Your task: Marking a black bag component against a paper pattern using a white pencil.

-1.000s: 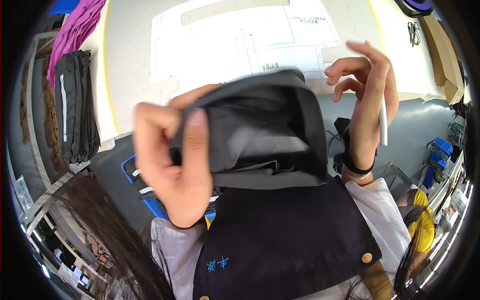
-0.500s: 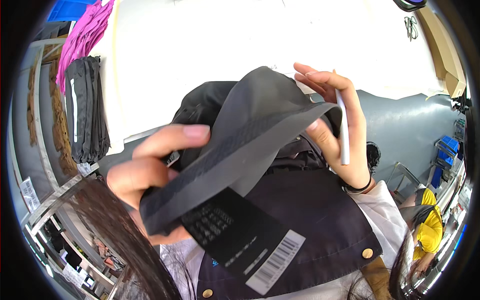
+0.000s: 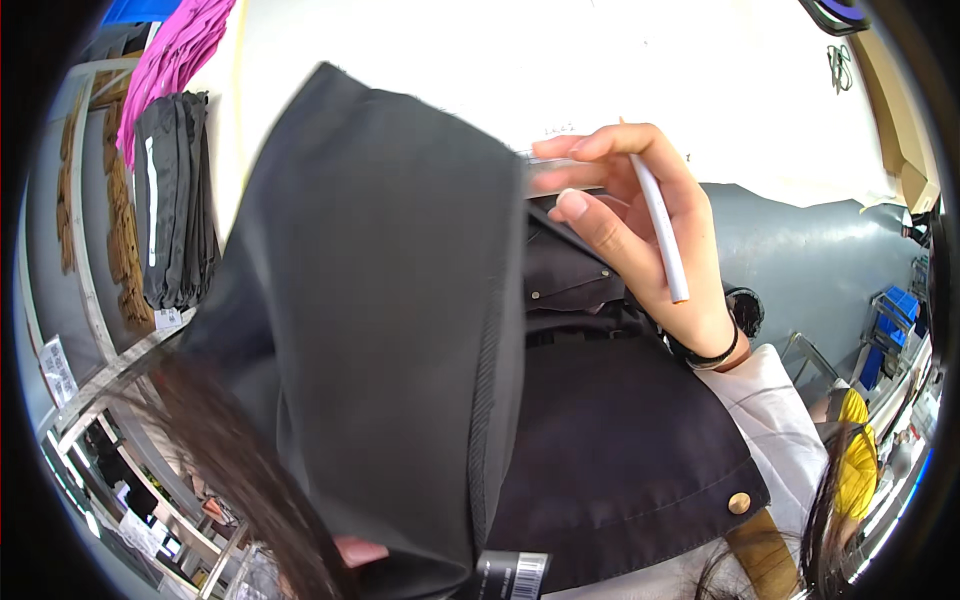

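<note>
Fabric point(image 3: 390, 290), dark grey with a ribbed strip down one side, is lifted upright on the near side of the white table point(image 3: 720, 110), its top overlapping the tabletop in view. The left hand point(image 3: 362, 551) is mostly hidden behind it; only a fingertip shows at the fabric's lower edge, so I cannot tell how tightly that grip is closed. A black label point(image 3: 512, 575) with a barcode patch sticks out below. The right hand point(image 3: 640, 215), nearer the table, has its fingers loosely curled and its thumb apart, with a white stick point(image 3: 660, 230) wedged among the fingers. Its fingertips are just beside the fabric's right edge; contact is unclear. A black apron point(image 3: 620, 450) lies farther from the table. Folded black cloth point(image 3: 175, 200) and magenta cloth point(image 3: 180, 70) are at the table's left edge, a cardboard box point(image 3: 900, 130) at its right.
</note>
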### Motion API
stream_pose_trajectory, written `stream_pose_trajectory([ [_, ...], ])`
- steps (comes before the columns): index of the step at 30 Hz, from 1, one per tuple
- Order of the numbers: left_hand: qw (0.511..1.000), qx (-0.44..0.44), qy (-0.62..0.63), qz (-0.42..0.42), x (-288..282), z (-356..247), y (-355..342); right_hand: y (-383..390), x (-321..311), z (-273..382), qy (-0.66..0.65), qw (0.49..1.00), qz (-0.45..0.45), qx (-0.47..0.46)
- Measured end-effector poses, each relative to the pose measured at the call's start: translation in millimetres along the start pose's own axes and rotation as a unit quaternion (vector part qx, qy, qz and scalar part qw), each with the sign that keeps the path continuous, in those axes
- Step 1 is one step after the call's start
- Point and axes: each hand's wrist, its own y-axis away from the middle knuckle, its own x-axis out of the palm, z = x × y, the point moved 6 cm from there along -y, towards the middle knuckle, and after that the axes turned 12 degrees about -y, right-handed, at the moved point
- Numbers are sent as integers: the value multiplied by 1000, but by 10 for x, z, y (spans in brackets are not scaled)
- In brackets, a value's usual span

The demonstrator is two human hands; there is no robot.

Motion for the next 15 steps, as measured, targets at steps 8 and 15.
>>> stream_pose_trajectory([
  [8, 998, 11, -65, 20, -205, -185, 237, -80, 344, -45, 19, 984, 172, 32],
  [15, 993, 31, -101, 47, -312, -412, 317, -43, 424, -233, -35, 975, 213, 62],
])
